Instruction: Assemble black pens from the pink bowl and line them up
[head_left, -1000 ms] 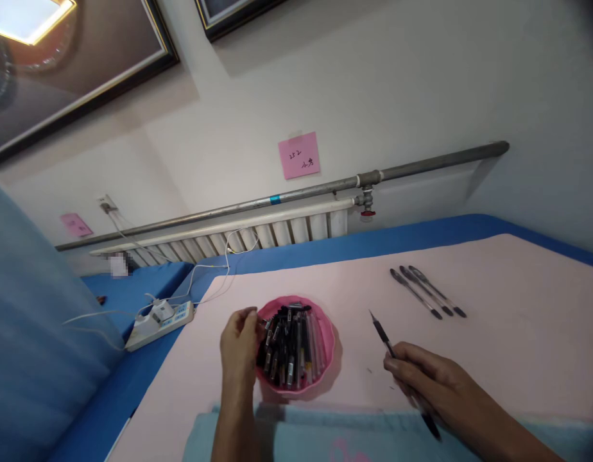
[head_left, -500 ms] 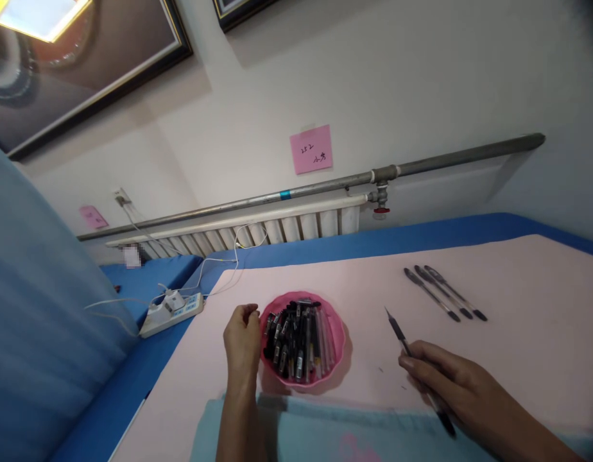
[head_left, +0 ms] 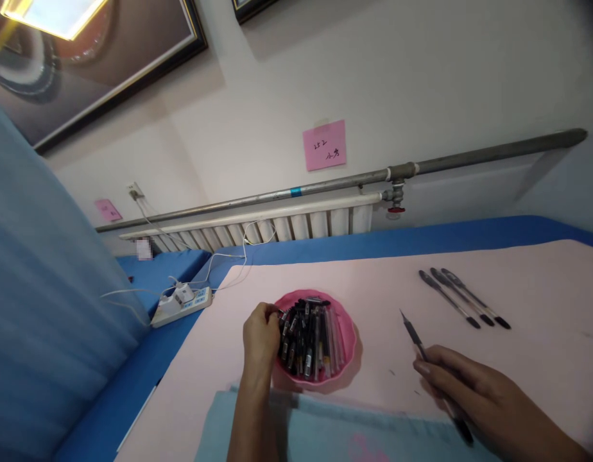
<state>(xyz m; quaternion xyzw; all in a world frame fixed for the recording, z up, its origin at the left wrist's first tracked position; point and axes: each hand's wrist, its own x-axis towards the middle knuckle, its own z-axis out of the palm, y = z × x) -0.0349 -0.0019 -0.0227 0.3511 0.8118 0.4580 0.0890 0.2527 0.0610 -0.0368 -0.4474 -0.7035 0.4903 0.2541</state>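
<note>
My right hand (head_left: 470, 391) grips an uncapped pen (head_left: 412, 332), its bare tip pointing up and left above the pink sheet. At the left rim of a pink scalloped bowl (head_left: 350, 350) is my left hand (head_left: 262, 333), its fingers bent together against the black parts there. What those fingertips pinch, if anything, is hidden. Heaped inside the bowl are several black pen caps (head_left: 291, 353) with clips and clear pen barrels (head_left: 334, 340). Three capped pens (head_left: 463, 300) lie side by side on the sheet, beyond my right hand.
A pink sheet (head_left: 383, 282) covers the blue surface (head_left: 325, 249). Folded light-blue cloth (head_left: 320, 427) lies along the near edge. Left of the sheet is a white power strip (head_left: 183, 307) with plugs and cables. A radiator (head_left: 316, 221) and pipe (head_left: 344, 183) run along the wall.
My left hand has moved onto the bowl's left rim, its fingertips now at the caps. The right hand still holds the pen much as before. The whole view has shifted slightly.
</note>
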